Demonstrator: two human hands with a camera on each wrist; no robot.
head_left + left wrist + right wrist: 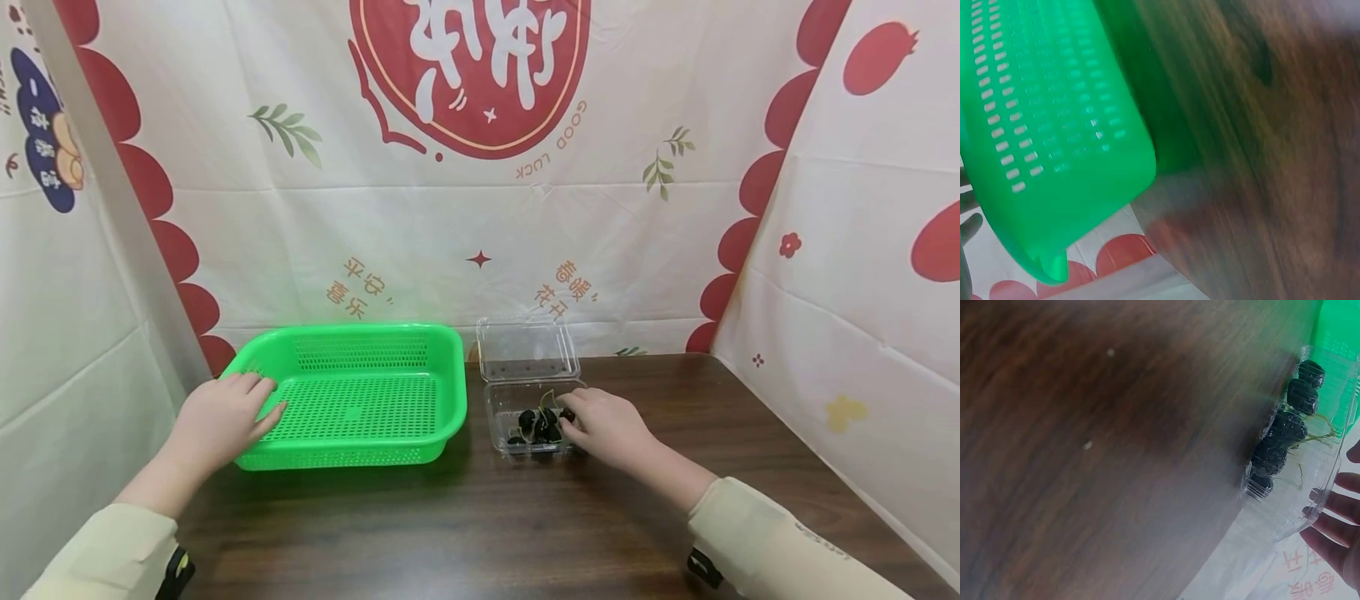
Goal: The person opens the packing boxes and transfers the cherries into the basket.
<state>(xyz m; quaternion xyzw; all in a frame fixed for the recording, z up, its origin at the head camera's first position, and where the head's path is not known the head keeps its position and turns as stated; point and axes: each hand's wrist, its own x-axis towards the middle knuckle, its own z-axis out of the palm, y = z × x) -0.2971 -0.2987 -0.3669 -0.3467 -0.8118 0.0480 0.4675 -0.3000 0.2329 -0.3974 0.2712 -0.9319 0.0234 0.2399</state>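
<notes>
My left hand (225, 417) is over the left rim of a bright green perforated plastic basket (447, 392), thumb and fingers apart. In the left wrist view, its fingers (969, 228) show past the rim; whether they touch it is unclear. My right hand (611, 425) is at the right side of a clear plastic clamshell box (497, 417), its lid (525, 350) raised. Several dark cherries (1270, 456) with green stems lie inside. One dark cherry (567, 414) shows beside the fingertips, but nothing is visibly pinched in the right wrist view, where the fingers reach over the box's wall.
Both containers stand on a dark wood-grain table (450, 533), the basket to the left of the box. A printed white cloth (420, 225) hangs right behind them. More cloth walls close off the left and right sides.
</notes>
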